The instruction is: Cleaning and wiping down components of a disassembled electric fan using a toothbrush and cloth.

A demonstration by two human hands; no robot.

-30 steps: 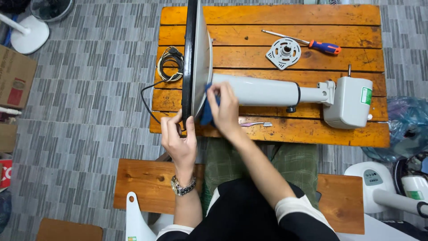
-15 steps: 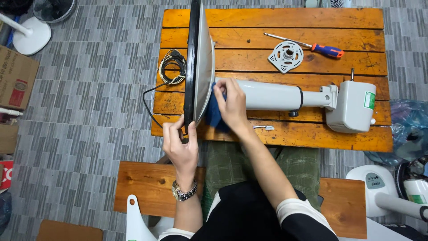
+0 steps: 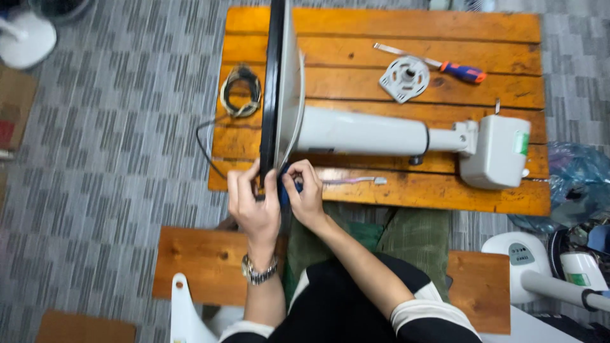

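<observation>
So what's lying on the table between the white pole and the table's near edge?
In the head view, a thin toothbrush-like tool lies on the plank between the white pole and the near edge of the wooden table.

Blue cloth (image 3: pixel 283 188) mostly hidden between hands; fan base (image 3: pixel 279 82) top cut off.

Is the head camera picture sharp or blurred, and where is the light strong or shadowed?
Head view: the whole frame is slightly motion-blurred; the patterned grey floor smears and the coiled black cable loses detail. Light is even and soft, with a mild sheen on the white fan column and orange wooden table. The blue cloth between left hand and right hand is dark and indistinct.
</observation>
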